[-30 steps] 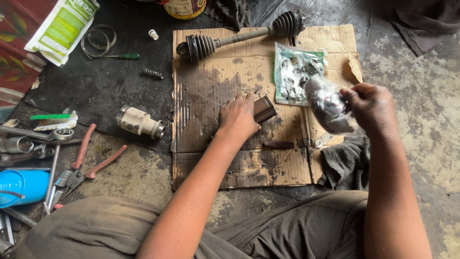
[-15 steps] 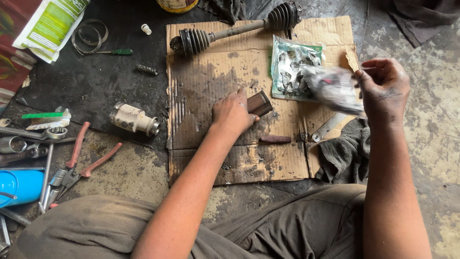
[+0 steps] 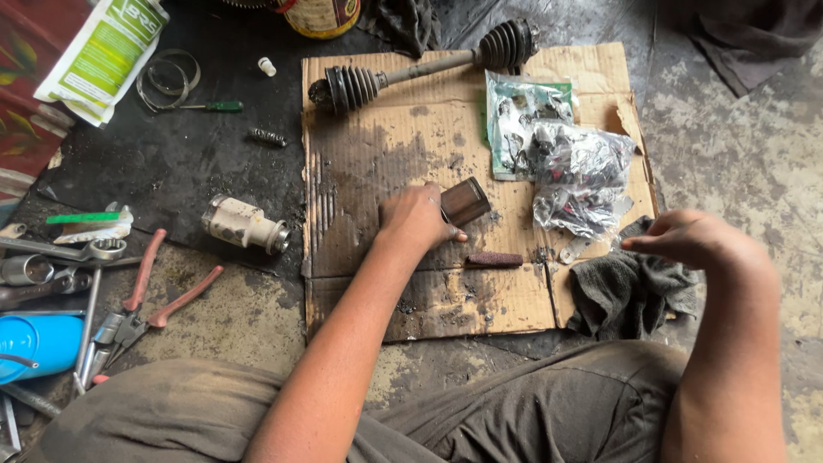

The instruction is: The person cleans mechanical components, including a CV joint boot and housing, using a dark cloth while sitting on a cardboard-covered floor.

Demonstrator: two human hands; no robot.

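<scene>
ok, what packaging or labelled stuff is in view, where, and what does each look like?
Green-and-white pouch: top left on the floor, flat, rectangular.
Labelled can: top edge, round, yellow and red, mostly cropped.
Foil sachet: right on the cardboard, silver-green, torn, greasy.
Crumpled clear bag: overlapping the sachet, grease-smeared.

Drive shaft (image 3: 424, 64), red-handled pliers (image 3: 150, 296), green screwdriver (image 3: 214, 106), blue can (image 3: 34, 345)

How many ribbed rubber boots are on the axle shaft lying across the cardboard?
2: one rubber boot at the shaft's left end, the other boot at its right end, near the cardboard's top edge.
</scene>
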